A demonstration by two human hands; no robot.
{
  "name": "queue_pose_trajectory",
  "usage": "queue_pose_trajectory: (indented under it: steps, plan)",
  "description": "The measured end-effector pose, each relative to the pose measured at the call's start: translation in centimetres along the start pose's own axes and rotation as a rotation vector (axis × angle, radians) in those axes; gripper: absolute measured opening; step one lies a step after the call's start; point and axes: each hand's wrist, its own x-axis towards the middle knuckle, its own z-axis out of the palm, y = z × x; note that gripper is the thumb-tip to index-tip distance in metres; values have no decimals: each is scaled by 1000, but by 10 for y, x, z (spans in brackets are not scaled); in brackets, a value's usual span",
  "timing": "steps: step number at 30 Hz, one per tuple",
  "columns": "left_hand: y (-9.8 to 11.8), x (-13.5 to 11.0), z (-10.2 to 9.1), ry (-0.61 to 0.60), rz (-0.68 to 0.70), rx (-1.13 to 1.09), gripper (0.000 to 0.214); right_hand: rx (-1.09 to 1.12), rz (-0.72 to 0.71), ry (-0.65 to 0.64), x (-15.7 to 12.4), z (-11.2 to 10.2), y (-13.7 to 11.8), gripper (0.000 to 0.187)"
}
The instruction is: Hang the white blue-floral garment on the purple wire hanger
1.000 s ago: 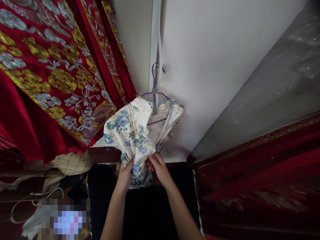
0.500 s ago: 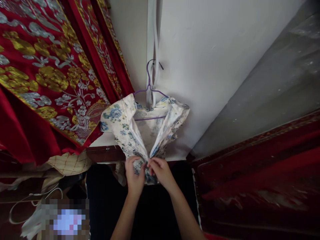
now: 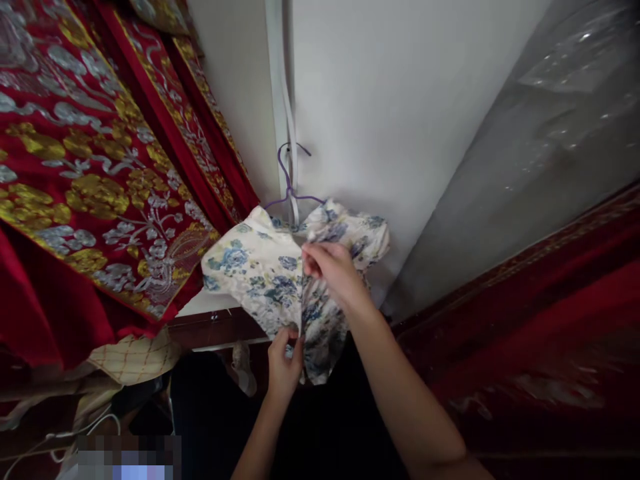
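A white short-sleeved blouse (image 3: 275,270) with blue flowers hangs on a purple wire hanger (image 3: 289,190). Its front edges meet along a straight seam that looks like a zipper (image 3: 301,300). At the top of this seam, just below the neckline, my right hand (image 3: 327,263) is closed in a pinch on the zipper; its small pull is hidden by my fingers. Lower down, my left hand (image 3: 287,357) pinches the blouse front by the bottom of the seam. The fabric is drawn taut between both hands.
A red cloth (image 3: 100,193) with gold and silver embroidery hangs at left. The hanger's hook is on a white wall (image 3: 390,87); a white cable (image 3: 289,87) runs down it. Clear plastic (image 3: 565,87) and dark red fabric (image 3: 540,320) are at right. A checked cream bag (image 3: 137,357) lies low left.
My right hand has moved up along the blouse front, and the V-shaped opening has come together behind it. My left hand has stayed low, still pinching the fabric.
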Motion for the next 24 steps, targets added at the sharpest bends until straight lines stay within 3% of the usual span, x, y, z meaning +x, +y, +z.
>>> queue_pose_trajectory:
  steps: [2, 4, 6, 8, 14, 17, 19, 21, 24]
  plan:
    - [-7, 4, -2, -28, 14, 22, 15, 8, -75, 3, 16, 8, -27, 24]
    - [-10, 14, -8, -87, 22, 50, 16, -25, -128, -19, 21, 13, -38, 24]
    - [-3, 31, -16, -155, 41, 71, 14, -60, -160, -70, 18, 15, -35, 22]
    - [17, 55, -27, -180, 93, 57, 5, -61, -175, -101, 12, 13, -25, 20]
    - [123, 146, -58, 107, 438, 10, 43, -106, -225, -77, 1, 7, -23, 21]
    - [158, 175, -64, 76, 579, 138, 20, -178, -279, -73, 4, 8, -24, 23]
    - [168, 182, -66, 74, 633, 226, 13, -285, -323, -13, 8, 7, -12, 25]
    - [169, 183, -70, 148, 635, 267, 16, -431, -324, 39, 11, 5, 12, 27]
    - [155, 184, -91, 413, 527, 190, 20, -552, -219, 15, 7, -2, 53, 27]
